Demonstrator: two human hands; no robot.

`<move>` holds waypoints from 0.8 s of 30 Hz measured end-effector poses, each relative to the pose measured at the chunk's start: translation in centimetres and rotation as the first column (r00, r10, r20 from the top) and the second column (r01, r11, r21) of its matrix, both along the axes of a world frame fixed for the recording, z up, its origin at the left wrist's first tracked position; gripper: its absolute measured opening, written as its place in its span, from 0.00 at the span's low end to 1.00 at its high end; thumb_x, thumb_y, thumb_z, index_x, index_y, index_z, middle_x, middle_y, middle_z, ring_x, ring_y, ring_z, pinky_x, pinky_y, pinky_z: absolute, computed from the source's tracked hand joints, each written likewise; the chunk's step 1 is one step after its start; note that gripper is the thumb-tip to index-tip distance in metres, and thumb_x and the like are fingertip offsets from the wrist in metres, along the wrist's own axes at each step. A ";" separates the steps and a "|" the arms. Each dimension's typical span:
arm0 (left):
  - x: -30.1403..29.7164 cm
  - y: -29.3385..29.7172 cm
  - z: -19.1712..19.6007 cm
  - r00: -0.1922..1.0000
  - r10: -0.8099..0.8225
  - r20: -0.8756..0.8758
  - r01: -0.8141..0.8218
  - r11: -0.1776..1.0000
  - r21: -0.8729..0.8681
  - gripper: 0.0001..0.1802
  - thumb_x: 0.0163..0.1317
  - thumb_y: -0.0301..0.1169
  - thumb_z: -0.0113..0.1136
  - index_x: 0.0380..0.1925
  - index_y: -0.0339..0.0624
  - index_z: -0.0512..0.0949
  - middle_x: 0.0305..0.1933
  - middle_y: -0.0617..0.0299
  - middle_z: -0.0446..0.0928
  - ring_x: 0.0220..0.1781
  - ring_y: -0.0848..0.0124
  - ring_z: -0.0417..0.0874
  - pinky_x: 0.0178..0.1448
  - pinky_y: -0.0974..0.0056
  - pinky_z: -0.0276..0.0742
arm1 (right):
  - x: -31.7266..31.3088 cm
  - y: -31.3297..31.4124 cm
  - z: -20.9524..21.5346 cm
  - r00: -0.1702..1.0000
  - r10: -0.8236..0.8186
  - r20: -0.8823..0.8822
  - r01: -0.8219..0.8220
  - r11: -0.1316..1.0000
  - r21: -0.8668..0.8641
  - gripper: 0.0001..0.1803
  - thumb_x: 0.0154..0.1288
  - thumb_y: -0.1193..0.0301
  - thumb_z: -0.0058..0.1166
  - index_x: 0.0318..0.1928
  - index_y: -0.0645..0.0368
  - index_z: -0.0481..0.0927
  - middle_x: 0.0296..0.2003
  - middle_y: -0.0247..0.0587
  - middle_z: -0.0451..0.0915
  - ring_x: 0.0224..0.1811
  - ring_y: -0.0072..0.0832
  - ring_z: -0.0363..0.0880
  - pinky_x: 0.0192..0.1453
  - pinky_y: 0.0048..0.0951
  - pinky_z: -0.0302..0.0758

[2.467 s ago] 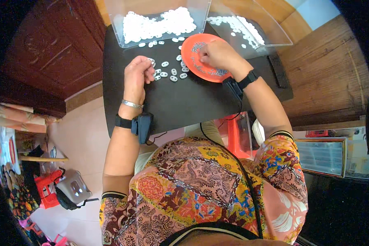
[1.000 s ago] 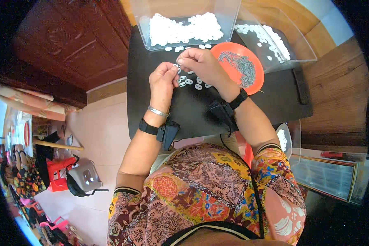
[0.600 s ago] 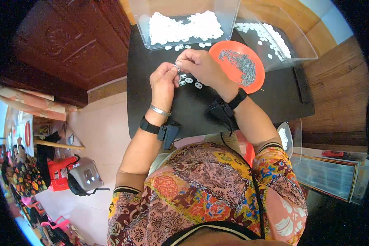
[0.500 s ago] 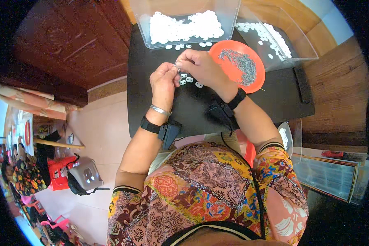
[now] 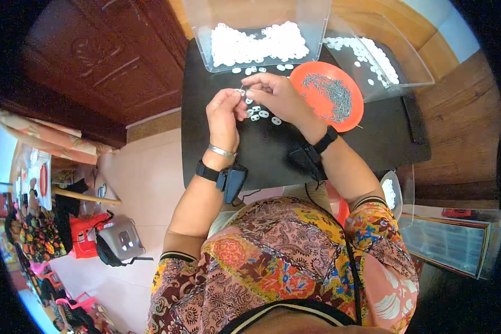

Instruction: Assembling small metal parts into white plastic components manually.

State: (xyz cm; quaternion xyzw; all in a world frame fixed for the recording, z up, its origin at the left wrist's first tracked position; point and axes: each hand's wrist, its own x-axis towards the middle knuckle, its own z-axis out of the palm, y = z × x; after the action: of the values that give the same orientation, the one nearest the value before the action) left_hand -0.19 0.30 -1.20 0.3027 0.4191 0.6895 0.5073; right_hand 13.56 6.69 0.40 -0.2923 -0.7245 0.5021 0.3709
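Note:
My left hand [image 5: 223,112] and my right hand [image 5: 276,93] meet above the black table [image 5: 373,139], both pinching one small white plastic piece [image 5: 241,91] between their fingertips. Under my right hand lie several loose white pieces [image 5: 263,114]. An orange plate [image 5: 348,114] holding thin grey metal pins [image 5: 328,93] sits just right of my right hand. Both wrists wear black bands; the left also has a silver bangle.
A clear bin [image 5: 203,33] filled with white pieces stands at the table's far edge, and a second clear bin [image 5: 411,64] sits to its right. A wooden door [image 5: 111,55] is on the left, with tiled floor, a grey case [image 5: 122,239] and a red stool [image 5: 83,236] below.
My right hand left the orange plate and came to my left hand. Both hands rose slightly off the table with the small piece between them. The camera view shifted.

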 end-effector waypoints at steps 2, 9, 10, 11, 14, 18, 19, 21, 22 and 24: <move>0.1 0.1 0.0 1.000 -0.012 0.004 0.012 1.000 -0.002 0.05 0.62 0.27 0.51 0.29 0.38 0.75 0.20 0.66 0.74 0.17 0.81 0.69 0.22 0.76 0.62 | 0.0 -0.1 0.2 0.999 -0.001 0.038 0.001 1.000 0.007 0.10 0.61 0.72 0.56 0.41 0.64 0.78 0.31 0.33 0.81 0.32 0.15 0.77 0.38 0.18 0.74; 0.2 0.2 0.2 0.981 -0.093 -0.171 0.089 0.996 -0.029 0.07 0.62 0.27 0.50 0.26 0.41 0.73 0.20 0.68 0.72 0.18 0.81 0.68 0.24 0.76 0.62 | 0.5 -0.2 0.8 0.997 -0.009 0.078 0.006 0.999 0.033 0.07 0.60 0.71 0.56 0.35 0.63 0.77 0.26 0.28 0.78 0.27 0.12 0.73 0.32 0.16 0.71; 0.2 0.2 0.3 0.981 -0.093 -0.173 0.089 0.996 -0.030 0.07 0.62 0.27 0.50 0.26 0.41 0.73 0.20 0.68 0.72 0.18 0.81 0.68 0.24 0.76 0.62 | 0.5 -0.1 0.7 0.997 -0.009 0.076 0.006 0.999 0.031 0.07 0.60 0.71 0.56 0.35 0.63 0.77 0.26 0.28 0.78 0.27 0.12 0.73 0.32 0.16 0.71; 0.3 0.2 0.4 0.966 -0.121 -0.230 0.114 0.993 -0.041 0.07 0.62 0.27 0.49 0.26 0.41 0.73 0.20 0.68 0.72 0.18 0.81 0.68 0.24 0.76 0.62 | 0.6 0.1 0.6 0.997 -0.006 0.076 0.004 0.999 0.032 0.07 0.60 0.71 0.56 0.34 0.63 0.77 0.25 0.27 0.77 0.27 0.12 0.72 0.32 0.16 0.70; 0.1 0.0 0.7 0.940 -0.164 -0.300 0.157 0.987 -0.045 0.07 0.63 0.28 0.47 0.26 0.42 0.72 0.20 0.68 0.71 0.19 0.80 0.68 0.25 0.75 0.62 | 1.2 -0.4 2.6 0.993 0.054 0.102 -0.050 0.998 -0.039 0.08 0.60 0.70 0.55 0.34 0.63 0.78 0.25 0.26 0.76 0.27 0.11 0.71 0.31 0.16 0.69; -0.1 -0.1 0.8 0.892 -0.191 -0.410 0.188 0.981 -0.049 0.08 0.64 0.30 0.46 0.27 0.42 0.71 0.20 0.68 0.70 0.20 0.80 0.67 0.26 0.76 0.61 | 1.6 0.4 2.2 0.992 0.104 0.070 -0.105 0.995 0.003 0.08 0.61 0.69 0.54 0.36 0.62 0.78 0.27 0.27 0.76 0.27 0.11 0.69 0.29 0.15 0.67; -0.1 -0.1 0.8 0.891 -0.194 -0.411 0.190 0.980 -0.050 0.08 0.64 0.30 0.46 0.27 0.42 0.71 0.20 0.68 0.70 0.20 0.80 0.67 0.26 0.76 0.61 | 1.5 0.5 1.8 0.992 0.102 0.069 -0.102 0.995 0.002 0.08 0.61 0.69 0.54 0.36 0.62 0.78 0.27 0.27 0.76 0.27 0.11 0.69 0.29 0.15 0.67; 0.0 -0.1 0.8 0.889 -0.208 -0.409 0.199 0.978 -0.065 0.08 0.64 0.30 0.46 0.27 0.42 0.71 0.20 0.69 0.69 0.20 0.81 0.66 0.26 0.76 0.61 | 1.2 0.6 1.5 0.997 0.058 -0.055 -0.056 0.998 0.035 0.07 0.60 0.72 0.54 0.31 0.64 0.79 0.25 0.35 0.80 0.28 0.16 0.76 0.32 0.20 0.72; 0.0 -0.1 0.7 0.889 -0.208 -0.409 0.199 0.978 -0.066 0.08 0.64 0.30 0.46 0.27 0.42 0.71 0.20 0.69 0.69 0.20 0.81 0.66 0.26 0.76 0.61 | 1.2 0.5 1.6 0.997 0.058 -0.055 -0.057 0.998 0.034 0.07 0.60 0.72 0.54 0.31 0.64 0.79 0.25 0.35 0.80 0.28 0.16 0.76 0.32 0.20 0.72; 0.3 0.0 0.7 0.909 -0.165 -0.382 0.158 0.986 -0.050 0.09 0.61 0.29 0.49 0.23 0.41 0.72 0.18 0.70 0.68 0.18 0.82 0.65 0.22 0.76 0.59 | 1.4 0.2 2.3 0.996 0.062 0.057 -0.065 0.997 0.050 0.08 0.59 0.70 0.53 0.32 0.64 0.79 0.25 0.38 0.80 0.28 0.19 0.77 0.33 0.23 0.73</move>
State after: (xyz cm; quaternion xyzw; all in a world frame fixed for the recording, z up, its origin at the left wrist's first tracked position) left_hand 0.06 0.26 -0.48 0.4611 0.4904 0.5685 0.4730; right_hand 14.92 6.92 2.70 -0.2734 -0.7563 0.4862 0.3420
